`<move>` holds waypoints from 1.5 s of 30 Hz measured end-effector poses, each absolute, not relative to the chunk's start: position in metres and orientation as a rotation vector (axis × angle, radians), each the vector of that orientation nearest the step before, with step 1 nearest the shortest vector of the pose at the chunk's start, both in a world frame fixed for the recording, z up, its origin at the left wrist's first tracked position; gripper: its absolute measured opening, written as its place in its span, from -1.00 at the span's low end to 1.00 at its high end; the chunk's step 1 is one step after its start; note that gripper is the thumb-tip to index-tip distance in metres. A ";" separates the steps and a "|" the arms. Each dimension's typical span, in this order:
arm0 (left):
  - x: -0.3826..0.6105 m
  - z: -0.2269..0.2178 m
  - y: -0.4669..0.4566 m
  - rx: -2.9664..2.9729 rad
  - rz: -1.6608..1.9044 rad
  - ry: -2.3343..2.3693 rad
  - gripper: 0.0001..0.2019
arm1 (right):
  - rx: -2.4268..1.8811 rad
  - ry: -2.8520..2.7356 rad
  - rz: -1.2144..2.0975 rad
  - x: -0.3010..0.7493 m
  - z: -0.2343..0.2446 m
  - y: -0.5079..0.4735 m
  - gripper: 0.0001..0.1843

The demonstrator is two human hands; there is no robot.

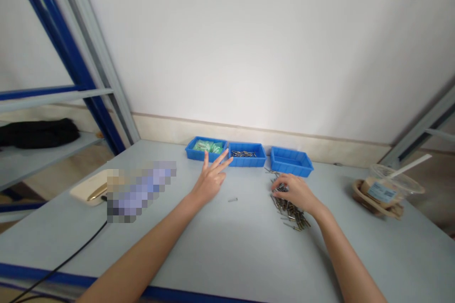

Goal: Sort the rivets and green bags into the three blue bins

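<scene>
My left hand (209,183) hovers over the table (213,255), with a few fingers stretched out and spread toward the blue bins. Nothing shows in it. A single screw-like metal piece (232,200) lies just right of it. My right hand (294,192) reaches down onto a pile of similar thin metal screws (293,215), its thumb and fingertips curved and apart over them. The middle blue bin (248,162) contains some of these metal pieces. In the left blue bin (204,155) are small green-and-clear packets (209,146). The right blue bin (292,167) shows a bare floor.
At the left are a cream tray (80,189), a blurred-out bluish object (145,191) and a black cable (83,246). On the right a clear plastic cup (386,187) with a white straw stands in a brown carton holder (371,201). A wall rises behind the bins.
</scene>
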State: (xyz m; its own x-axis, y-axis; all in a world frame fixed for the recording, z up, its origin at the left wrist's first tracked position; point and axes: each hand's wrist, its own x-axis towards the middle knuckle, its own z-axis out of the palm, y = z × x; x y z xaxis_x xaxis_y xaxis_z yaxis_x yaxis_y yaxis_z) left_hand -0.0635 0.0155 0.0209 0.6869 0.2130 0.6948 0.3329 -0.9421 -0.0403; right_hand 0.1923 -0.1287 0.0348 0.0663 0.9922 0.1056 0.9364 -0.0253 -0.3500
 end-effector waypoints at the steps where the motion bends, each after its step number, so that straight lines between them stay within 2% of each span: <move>1: -0.063 0.021 0.015 -2.736 -1.085 -0.445 -0.64 | -2.061 -1.944 0.249 0.191 0.035 -0.128 -0.86; 7: -0.063 0.022 0.013 -2.715 -1.070 -0.452 -0.64 | -2.135 -1.935 0.229 0.180 0.029 -0.121 -0.89; 12: -0.062 0.024 0.011 -2.714 -1.022 -0.461 -0.65 | -2.039 -2.001 0.012 0.168 0.022 -0.119 -0.93; 16: -0.062 0.024 0.010 -2.727 -1.013 -0.468 -0.65 | -2.039 -1.989 -0.108 0.170 0.026 -0.123 -0.88; 23: -0.060 0.023 0.010 -2.742 -0.947 -0.424 -0.64 | -2.111 -1.998 0.043 0.173 0.030 -0.126 -0.90; 30: -0.060 0.022 0.011 -2.759 -0.911 -0.415 -0.65 | -2.009 -2.056 -0.060 0.157 0.028 -0.123 -0.94; 40: -0.059 0.022 0.011 -2.776 -0.912 -0.406 -0.63 | -1.935 -1.929 0.022 0.156 0.031 -0.121 -0.91; 45: -0.060 0.022 0.011 -2.773 -0.902 -0.409 -0.64 | -1.802 -2.023 0.075 0.150 0.021 -0.119 -0.83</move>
State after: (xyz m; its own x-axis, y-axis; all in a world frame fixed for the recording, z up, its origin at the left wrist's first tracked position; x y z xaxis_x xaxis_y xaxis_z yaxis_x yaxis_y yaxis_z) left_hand -0.0599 0.0110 0.0222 0.7760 0.1989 0.5986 0.3187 -0.9426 -0.1000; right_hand 0.1499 -0.1189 0.0208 -0.0644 0.9588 0.2767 0.9356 0.1545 -0.3175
